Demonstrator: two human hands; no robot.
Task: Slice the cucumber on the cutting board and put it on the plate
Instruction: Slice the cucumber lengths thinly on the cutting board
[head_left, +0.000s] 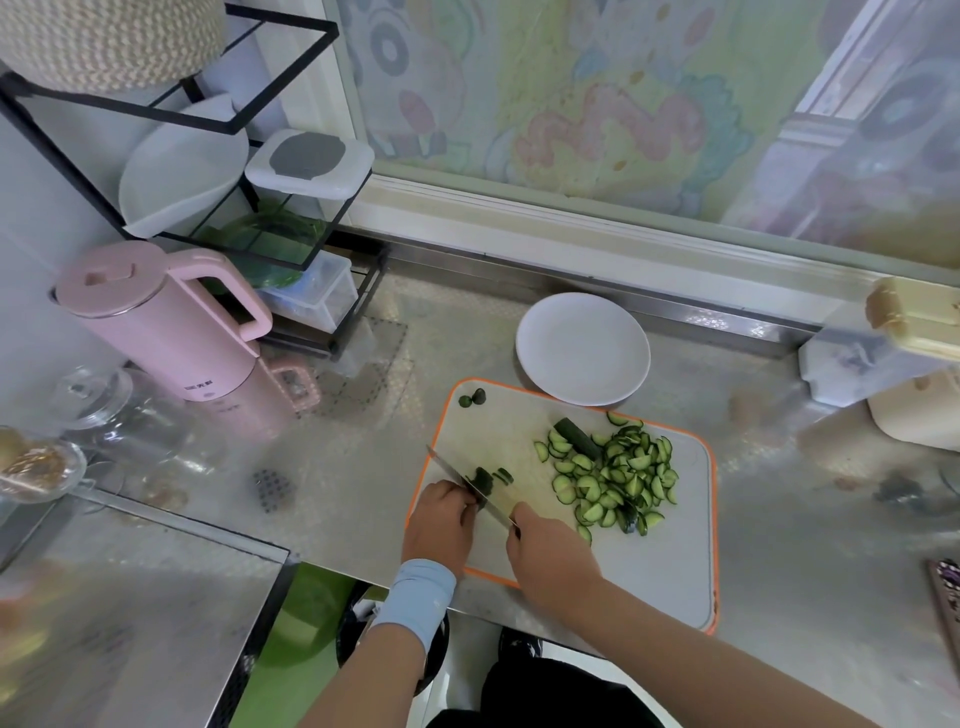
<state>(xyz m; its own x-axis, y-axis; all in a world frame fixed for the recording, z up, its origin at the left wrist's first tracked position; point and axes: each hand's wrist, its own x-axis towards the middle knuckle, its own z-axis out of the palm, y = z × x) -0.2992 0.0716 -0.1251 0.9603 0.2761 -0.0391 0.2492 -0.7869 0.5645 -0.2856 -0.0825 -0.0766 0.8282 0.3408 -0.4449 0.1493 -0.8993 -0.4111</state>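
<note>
A white cutting board with an orange rim (675, 561) lies on the steel counter. A heap of half-moon cucumber slices (613, 478) covers its right half, with a longer uncut piece (576, 439) at the heap's top. My left hand (439, 519) holds down a short cucumber stub (483, 479) at the board's left edge. My right hand (550, 558) grips the handle of a knife (457, 475), whose blade crosses the stub. A few fresh slices (504, 475) lie just right of the blade. Two end bits (472, 399) sit at the board's far left corner. The white plate (582, 348) behind the board holds nothing.
A pink kettle (166, 322) and a black wire rack (218, 171) with containers stand at the back left. Glass jars (98, 410) sit at the left. Cream and white boxes (904, 353) stand at the right. A window sill runs along the back.
</note>
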